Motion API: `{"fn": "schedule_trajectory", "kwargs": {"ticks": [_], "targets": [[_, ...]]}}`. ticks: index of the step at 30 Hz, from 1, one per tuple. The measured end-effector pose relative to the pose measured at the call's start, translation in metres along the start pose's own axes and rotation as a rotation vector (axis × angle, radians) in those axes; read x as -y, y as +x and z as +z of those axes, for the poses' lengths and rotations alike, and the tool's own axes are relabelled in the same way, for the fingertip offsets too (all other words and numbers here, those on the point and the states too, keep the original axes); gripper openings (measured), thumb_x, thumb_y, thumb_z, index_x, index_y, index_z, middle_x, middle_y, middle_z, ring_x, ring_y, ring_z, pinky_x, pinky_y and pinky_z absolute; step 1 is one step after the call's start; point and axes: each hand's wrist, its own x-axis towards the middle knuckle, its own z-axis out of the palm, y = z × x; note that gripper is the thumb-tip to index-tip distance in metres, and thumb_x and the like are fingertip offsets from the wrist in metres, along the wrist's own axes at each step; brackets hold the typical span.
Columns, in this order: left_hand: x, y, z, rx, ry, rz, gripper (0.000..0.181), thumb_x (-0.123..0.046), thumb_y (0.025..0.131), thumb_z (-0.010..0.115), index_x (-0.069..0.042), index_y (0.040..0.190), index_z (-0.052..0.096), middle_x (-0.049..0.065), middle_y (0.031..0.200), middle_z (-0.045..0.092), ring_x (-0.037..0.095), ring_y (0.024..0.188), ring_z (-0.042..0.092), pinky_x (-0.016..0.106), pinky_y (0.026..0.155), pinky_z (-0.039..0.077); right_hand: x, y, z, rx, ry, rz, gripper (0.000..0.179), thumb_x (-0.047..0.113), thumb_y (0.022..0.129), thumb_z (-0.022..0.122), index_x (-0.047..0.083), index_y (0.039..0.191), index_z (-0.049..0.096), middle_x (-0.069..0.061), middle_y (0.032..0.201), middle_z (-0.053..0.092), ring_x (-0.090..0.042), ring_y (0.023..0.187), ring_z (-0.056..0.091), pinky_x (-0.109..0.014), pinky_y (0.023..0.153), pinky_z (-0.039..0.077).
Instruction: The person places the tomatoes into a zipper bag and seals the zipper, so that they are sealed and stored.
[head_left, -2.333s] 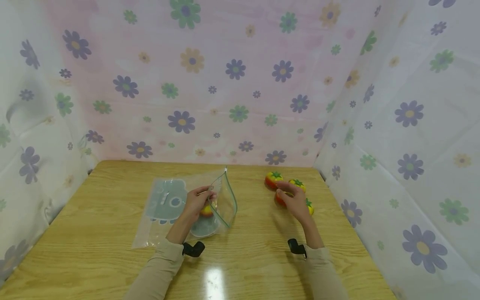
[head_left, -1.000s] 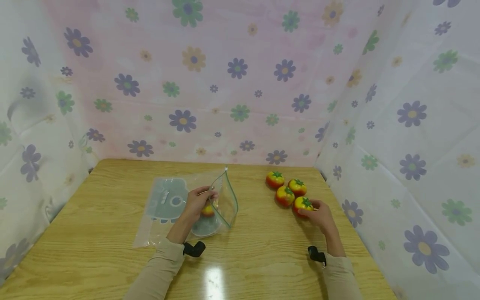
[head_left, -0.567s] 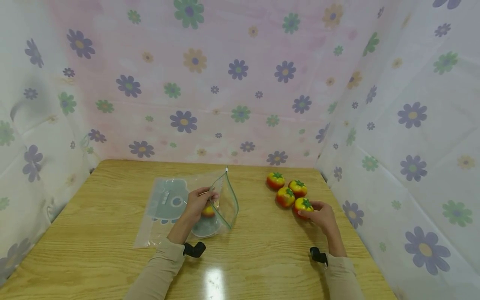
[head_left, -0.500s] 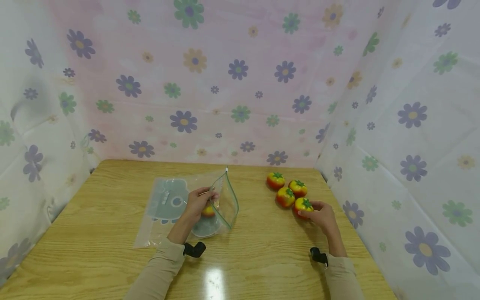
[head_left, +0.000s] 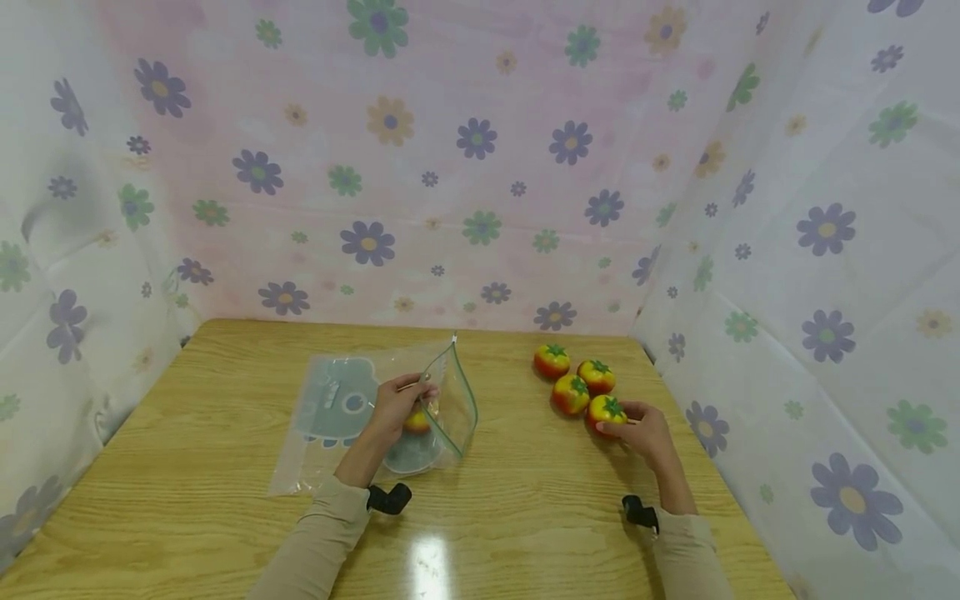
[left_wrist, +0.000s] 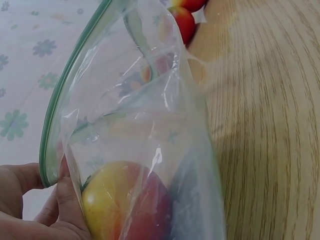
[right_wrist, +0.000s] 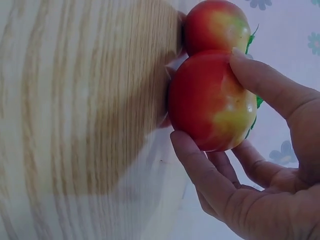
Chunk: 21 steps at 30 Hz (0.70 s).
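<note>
Well to the right of a clear zip bag (head_left: 337, 421), the right grip (head_left: 643, 431) holds a tomato (head_left: 606, 410), thumb on one side and fingers on the other. We cannot tell whether any of its weight is off the bench (head_left: 517, 517). The tomato lies on the bag's side of that grip, leaf cap up, roundish, with no long axis we can make out; the right grip is plainly the nearer of the two. The bag's mouth, edged by a green rim (head_left: 467, 382), gapes toward the held tomato, and it is this facing, across a stretch of bare bench, that we judge matters most here.

At the bag itself, the left grip (head_left: 393, 408) pinches the plastic beside the rim, close by the bagged tomato (head_left: 417, 421), which sits just inside the mouth. Three loose tomatoes (head_left: 571, 394) cluster beside the held one, also to the bag's right.

We count five tomatoes in all, one in the bag and four to its right; one bag, as far as we can see, with a pale blue animal print (head_left: 326, 392); and one slider (head_left: 453, 338) at the rim's far end. Behind the bag hangs a flowered cloth (head_left: 420, 200).
</note>
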Motion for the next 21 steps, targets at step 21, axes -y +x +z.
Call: {"fn": "schedule_trajectory", "kwargs": {"ticks": [21], "targets": [[-0.001, -0.003, 0.0, -0.008, 0.006, 0.0, 0.033, -0.003, 0.099, 0.063, 0.01, 0.129, 0.063, -0.003, 0.08, 0.074, 0.001, 0.07, 0.068, 0.015, 0.061, 0.05, 0.012, -0.004, -0.012, -0.036, -0.058, -0.049, 0.074, 0.032, 0.085, 0.084, -0.007, 0.141, 0.054, -0.03, 0.141, 0.053, -0.046, 0.124, 0.055, -0.051, 0.098, 0.054]]}}
